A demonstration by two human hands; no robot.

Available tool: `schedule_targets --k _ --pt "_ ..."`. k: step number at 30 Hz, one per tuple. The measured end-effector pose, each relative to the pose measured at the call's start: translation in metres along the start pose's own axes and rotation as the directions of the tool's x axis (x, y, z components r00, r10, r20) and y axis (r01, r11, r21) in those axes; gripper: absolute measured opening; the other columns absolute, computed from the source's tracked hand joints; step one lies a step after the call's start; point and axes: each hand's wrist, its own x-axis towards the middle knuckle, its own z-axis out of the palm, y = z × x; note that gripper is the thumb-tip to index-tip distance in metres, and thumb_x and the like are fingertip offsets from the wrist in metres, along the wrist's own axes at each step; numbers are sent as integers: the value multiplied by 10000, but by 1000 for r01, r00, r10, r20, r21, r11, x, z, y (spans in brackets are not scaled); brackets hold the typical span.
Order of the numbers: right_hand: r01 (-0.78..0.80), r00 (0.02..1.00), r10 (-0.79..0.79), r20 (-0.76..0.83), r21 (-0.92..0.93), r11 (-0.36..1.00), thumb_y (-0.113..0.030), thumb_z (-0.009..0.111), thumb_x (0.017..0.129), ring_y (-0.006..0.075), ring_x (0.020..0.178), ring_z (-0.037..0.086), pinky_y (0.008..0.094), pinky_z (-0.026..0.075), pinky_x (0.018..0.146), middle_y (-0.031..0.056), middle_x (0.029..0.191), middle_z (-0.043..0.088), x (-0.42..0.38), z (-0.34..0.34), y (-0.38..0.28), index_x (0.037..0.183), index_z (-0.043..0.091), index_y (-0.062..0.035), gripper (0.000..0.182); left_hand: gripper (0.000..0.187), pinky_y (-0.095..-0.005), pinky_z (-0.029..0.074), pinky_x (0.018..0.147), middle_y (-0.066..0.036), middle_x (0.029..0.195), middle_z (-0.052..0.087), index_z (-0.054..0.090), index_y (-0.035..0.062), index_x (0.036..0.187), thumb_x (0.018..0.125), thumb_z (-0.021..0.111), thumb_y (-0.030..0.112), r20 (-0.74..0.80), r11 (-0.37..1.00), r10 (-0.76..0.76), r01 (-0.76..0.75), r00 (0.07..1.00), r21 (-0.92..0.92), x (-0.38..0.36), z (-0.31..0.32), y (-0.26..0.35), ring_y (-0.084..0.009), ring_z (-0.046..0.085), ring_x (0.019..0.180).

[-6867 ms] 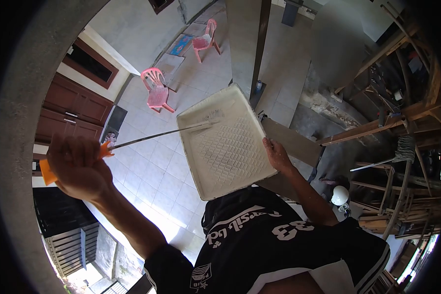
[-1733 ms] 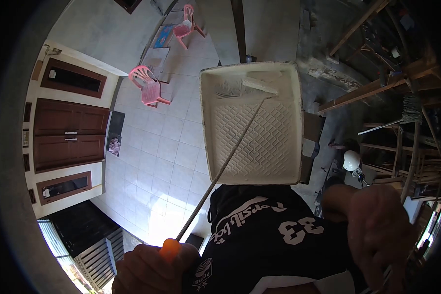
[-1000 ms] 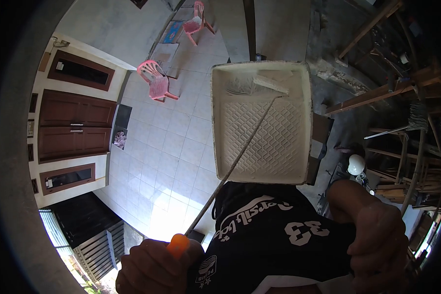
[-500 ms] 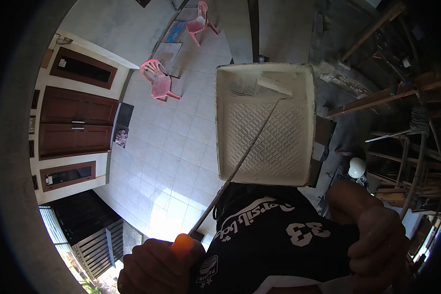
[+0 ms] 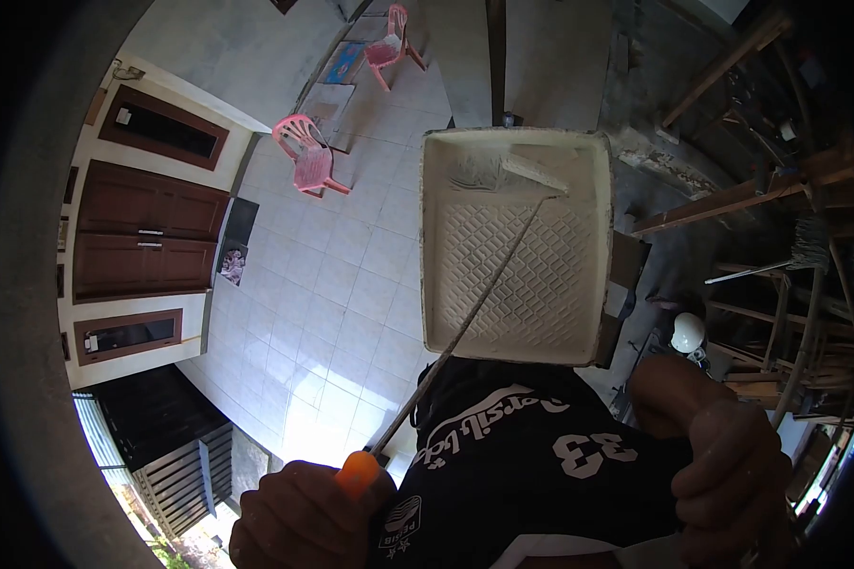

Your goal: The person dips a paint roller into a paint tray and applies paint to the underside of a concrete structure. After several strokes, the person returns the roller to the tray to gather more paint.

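Near the far edge of a cream-coated paint tray (image 5: 541, 308), a roller (image 5: 535, 174) lies toward the right corner, its metal rod (image 5: 479, 305) slanting over the ridged bed and out past the near left corner to an orange handle (image 5: 358, 471) — gripped in the left hand (image 5: 306, 517), fingers wrapped round it. The right hand (image 5: 726, 474), fingers curled, is apart from the tray's near right corner; whether it pinches anything cannot be told. A black shirt (image 5: 522, 486) numbered 33 shows between the hands — with two pink chairs (image 5: 311, 173) on the tiled floor (image 5: 289, 284) beyond the tray's left edge.
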Motion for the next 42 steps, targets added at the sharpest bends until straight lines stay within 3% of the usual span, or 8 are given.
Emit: schedule_targets --k 5,11,15,26,30,36,37,42 --pt "-16 999 16 -30 -14 1000 -431 457 916 88 398 325 236 305 394 -12 646 484 4 6 1 1300 415 -283 414 350 -244 269 437 51 489 338 354 162 578 902 480 203 -39 998 -48 49 998 32 -2 1 5 -80 275 408" --pt "14 1000 -13 18 -27 1000 -408 468 916 87 386 311 231 289 392 -5 582 466 3 3 1 1239 451 -252 359 364 -250 273 437 53 481 322 345 163 578 910 480 221 -39 999 -32 34 999 37 0 4 3 -79 276 407" --pt "26 999 -25 -20 68 997 -128 563 849 67 440 462 189 425 445 -9 610 577 -2 1 5 763 459 -128 135 360 -248 268 434 53 482 325 351 162 579 910 479 218 -39 997 -52 54 998 50 -1 4 6 -79 275 407" --pt "18 1000 -19 -19 -24 1000 -463 495 888 97 383 314 252 297 388 -15 601 475 4 7 2 1264 404 -271 432 359 -243 255 426 52 481 328 345 166 578 907 480 211 -61 998 -28 30 998 47 -2 5 5 -76 279 410" --pt "-100 991 93 -99 -69 993 -176 511 885 96 457 493 210 438 468 -2 602 572 -10 -7 -2 818 517 -112 93 360 -248 252 422 49 482 322 340 166 576 901 489 204 -44 999 -28 29 999 18 -2 3 5 -77 279 409" --pt "-828 487 354 -798 -293 478 -123 484 903 227 815 520 325 459 737 157 988 466 -135 -27 60 1091 417 32 253 359 -254 251 414 43 485 323 338 159 573 892 501 192 -87 999 -33 36 996 40 -3 -2 9 -87 281 410" --pt "-910 404 368 -838 -410 65 -139 495 905 239 934 496 349 437 817 170 1097 426 -161 -26 72 1159 379 55 340 359 -254 251 413 42 486 325 337 158 573 891 501 189 -87 999 -30 34 996 39 -3 -3 9 -89 280 410" --pt "-971 58 453 -890 -156 -182 -364 456 930 271 1089 466 375 362 929 198 1167 463 -275 -5 70 1251 356 78 555 349 -249 262 416 39 489 341 352 148 576 894 488 189 -110 999 45 -47 993 -13 -5 -6 3 -89 284 414"
